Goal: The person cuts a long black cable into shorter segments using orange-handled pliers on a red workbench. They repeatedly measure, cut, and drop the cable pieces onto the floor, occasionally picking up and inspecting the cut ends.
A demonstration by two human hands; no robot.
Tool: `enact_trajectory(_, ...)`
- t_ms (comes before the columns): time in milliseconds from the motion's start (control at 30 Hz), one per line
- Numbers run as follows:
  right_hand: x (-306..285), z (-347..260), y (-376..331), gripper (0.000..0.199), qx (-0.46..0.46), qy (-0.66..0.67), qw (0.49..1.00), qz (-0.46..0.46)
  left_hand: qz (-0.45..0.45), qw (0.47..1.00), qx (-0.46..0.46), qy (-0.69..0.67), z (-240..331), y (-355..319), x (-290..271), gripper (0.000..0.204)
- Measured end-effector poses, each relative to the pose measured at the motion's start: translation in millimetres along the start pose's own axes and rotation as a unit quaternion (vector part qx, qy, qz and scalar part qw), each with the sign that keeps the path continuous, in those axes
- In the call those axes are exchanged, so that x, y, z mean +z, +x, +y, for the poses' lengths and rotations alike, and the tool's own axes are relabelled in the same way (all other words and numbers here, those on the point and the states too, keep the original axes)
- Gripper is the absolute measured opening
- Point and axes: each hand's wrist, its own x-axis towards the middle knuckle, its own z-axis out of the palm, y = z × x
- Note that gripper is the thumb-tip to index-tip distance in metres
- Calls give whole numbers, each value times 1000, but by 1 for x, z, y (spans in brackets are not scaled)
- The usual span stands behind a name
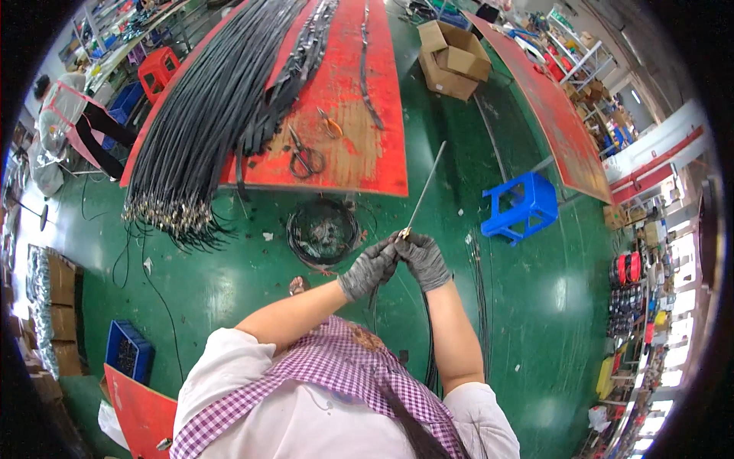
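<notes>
Both of my gloved hands meet in front of my chest with fingers closed. A thin grey rod rises from between my fingertips, slanting up to the right. At its lower end a small brass-coloured fitting shows, pinched at the fingertips. My left hand is wrapped around the lower part, and a black cable hangs beneath it. My right hand pinches the rod's lower end beside the fitting. The fingers hide how cable, fitting and rod join.
Ahead, a worn red table bears a thick bundle of black cables, black scissors and orange-handled pliers. A round black-rimmed container stands below. A blue stool and cardboard box are rightward; another person bends at left.
</notes>
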Motion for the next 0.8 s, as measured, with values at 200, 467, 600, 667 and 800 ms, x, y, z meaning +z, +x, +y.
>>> enact_trajectory(200, 61, 60, 116, 27, 151, 72, 986, 17, 128, 986, -64, -89, 58, 11, -103, 18)
enact_trajectory(467, 110, 104, 190, 25, 178, 106, 978, 11, 199, 961, -135, -137, 78, 24, -190, 21)
enact_trajectory(600, 100, 83, 213, 28, 192, -25, 981, -24, 201, 963, -88, -155, 71, 45, -196, 17)
enact_trajectory(667, 97, 71, 220, 28, 168, -76, 982, -31, 171, 970, -60, -162, 82, 52, -194, 14)
enact_trajectory(800, 89, 63, 229, 25, 168, 35, 984, -54, 136, 973, -30, -186, 65, 73, -209, 17)
